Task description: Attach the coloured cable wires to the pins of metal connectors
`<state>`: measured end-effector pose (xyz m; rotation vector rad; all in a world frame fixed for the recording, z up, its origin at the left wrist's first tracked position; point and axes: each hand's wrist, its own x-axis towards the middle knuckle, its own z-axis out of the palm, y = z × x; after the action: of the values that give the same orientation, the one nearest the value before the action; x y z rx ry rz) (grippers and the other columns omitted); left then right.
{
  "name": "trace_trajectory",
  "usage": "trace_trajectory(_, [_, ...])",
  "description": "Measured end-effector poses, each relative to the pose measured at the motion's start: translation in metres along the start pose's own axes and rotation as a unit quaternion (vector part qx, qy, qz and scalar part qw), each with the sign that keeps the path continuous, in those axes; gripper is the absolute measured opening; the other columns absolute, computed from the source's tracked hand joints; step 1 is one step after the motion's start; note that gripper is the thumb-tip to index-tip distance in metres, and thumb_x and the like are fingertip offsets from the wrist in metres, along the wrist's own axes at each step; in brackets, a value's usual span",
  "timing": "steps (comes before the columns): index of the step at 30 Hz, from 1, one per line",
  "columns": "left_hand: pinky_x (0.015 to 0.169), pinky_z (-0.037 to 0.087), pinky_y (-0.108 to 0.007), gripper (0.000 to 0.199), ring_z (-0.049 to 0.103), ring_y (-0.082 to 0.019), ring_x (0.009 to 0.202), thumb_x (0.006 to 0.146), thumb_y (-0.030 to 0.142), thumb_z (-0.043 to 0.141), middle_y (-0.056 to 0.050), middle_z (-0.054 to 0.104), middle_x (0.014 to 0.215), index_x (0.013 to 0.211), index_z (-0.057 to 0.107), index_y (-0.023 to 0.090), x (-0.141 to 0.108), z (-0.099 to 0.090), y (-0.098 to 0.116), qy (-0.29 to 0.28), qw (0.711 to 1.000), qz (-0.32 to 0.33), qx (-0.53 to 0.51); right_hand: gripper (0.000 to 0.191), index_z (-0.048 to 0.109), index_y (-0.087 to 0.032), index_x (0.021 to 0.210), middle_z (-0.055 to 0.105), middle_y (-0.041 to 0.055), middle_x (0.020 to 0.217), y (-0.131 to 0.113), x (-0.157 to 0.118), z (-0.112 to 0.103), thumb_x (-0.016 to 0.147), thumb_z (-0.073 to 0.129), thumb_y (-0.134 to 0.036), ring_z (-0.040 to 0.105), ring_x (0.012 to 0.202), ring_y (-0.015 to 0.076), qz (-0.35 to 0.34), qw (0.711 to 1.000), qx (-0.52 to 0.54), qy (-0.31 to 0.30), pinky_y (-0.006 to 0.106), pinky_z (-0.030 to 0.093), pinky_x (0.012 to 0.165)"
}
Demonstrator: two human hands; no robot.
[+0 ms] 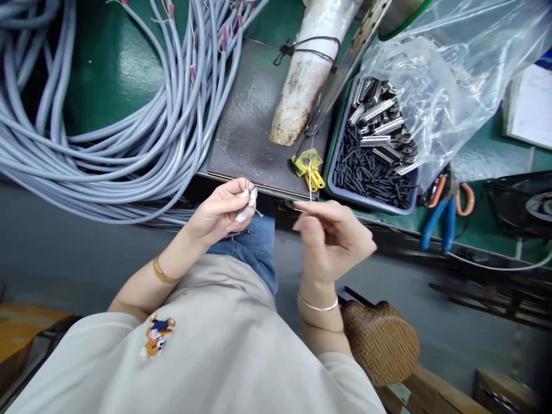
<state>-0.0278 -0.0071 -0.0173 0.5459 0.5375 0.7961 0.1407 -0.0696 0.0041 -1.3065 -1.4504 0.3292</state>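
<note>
My left hand (pixel 224 208) is closed in front of the table edge. Its fingers pinch a small crumpled white piece (pixel 245 213) with thin red and blue wire ends (pixel 251 188) at its top; I cannot make out its material. To the right, my right hand (pixel 334 236) has thumb and forefinger brought together. A thin silvery wire (pixel 310 181) runs straight up from these fingertips toward a small yellow-handled object (pixel 314 178) at the board's edge. A gap separates the two hands.
Thick grey cables (pixel 172 115) with stripped ends lie coiled at left. A dark board (pixel 250 121) carries a wrapped white roll (pixel 302 86). A blue bin (pixel 371 204) holds metal connectors and black tubes, partly under a plastic bag (pixel 457 86). Blue-handled pliers (pixel 437 221) overhang the edge. A woven stool (pixel 383 342) stands below.
</note>
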Motion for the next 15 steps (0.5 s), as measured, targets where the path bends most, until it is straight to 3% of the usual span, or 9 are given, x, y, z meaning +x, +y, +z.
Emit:
trace_trajectory(3, [0.031,0.020,-0.019,0.046,0.028,-0.003,0.030,0.066,0.039,0.089,0.008,0.041,0.046,0.066,0.047,0.020,-0.005,-0.009,0.004,-0.024,0.999,0.011,-0.028,0.016,0.079,-0.029,0.100,0.068,-0.0028,0.066,0.003,0.000,-0.002,0.096,0.063,-0.029,0.055,0.046,0.0099,-0.001,0.998,0.004,0.055,0.026,0.035,0.042])
trace_trajectory(5, [0.031,0.021,-0.019,0.045,0.028,-0.004,0.030,0.067,0.039,0.088,0.008,0.042,0.046,0.066,0.047,0.020,-0.008,-0.012,0.003,-0.030,0.999,0.014,-0.029,0.017,0.079,-0.030,0.103,0.069,-0.0038,0.065,0.006,0.001,-0.001,0.094,0.066,-0.025,0.058,0.046,0.0101,-0.038,0.996,-0.013,0.081,0.026,0.035,0.041])
trace_trajectory(10, [0.034,0.024,-0.016,0.035,0.037,-0.004,0.038,0.069,0.036,0.086,0.004,0.053,0.053,0.070,0.057,0.017,-0.009,-0.006,-0.001,0.028,0.999,0.008,0.041,0.022,0.078,-0.030,0.110,0.067,-0.0046,0.063,0.015,0.005,-0.001,0.091,0.069,-0.023,0.057,0.044,0.0095,-0.132,0.979,-0.062,0.145,0.026,0.035,0.039])
trace_trajectory(13, [0.035,0.021,-0.014,0.030,0.035,-0.002,0.038,0.075,0.033,0.082,0.006,0.050,0.049,0.070,0.058,0.015,-0.008,0.001,-0.004,0.047,0.994,0.033,0.089,0.023,0.071,-0.028,0.116,0.073,-0.0017,0.085,0.012,0.009,-0.005,0.094,0.066,-0.025,0.057,0.047,0.0060,-0.105,0.979,-0.032,0.172,0.023,0.037,0.037])
trace_trajectory(15, [0.035,0.022,-0.014,0.029,0.034,-0.002,0.038,0.078,0.032,0.081,0.006,0.049,0.047,0.069,0.058,0.015,-0.009,0.005,-0.005,0.054,0.991,0.051,0.114,0.021,0.066,-0.027,0.117,0.074,-0.0016,0.090,0.007,0.011,-0.007,0.096,0.064,-0.024,0.063,0.050,0.0065,-0.061,0.989,-0.015,0.135,0.020,0.041,0.037])
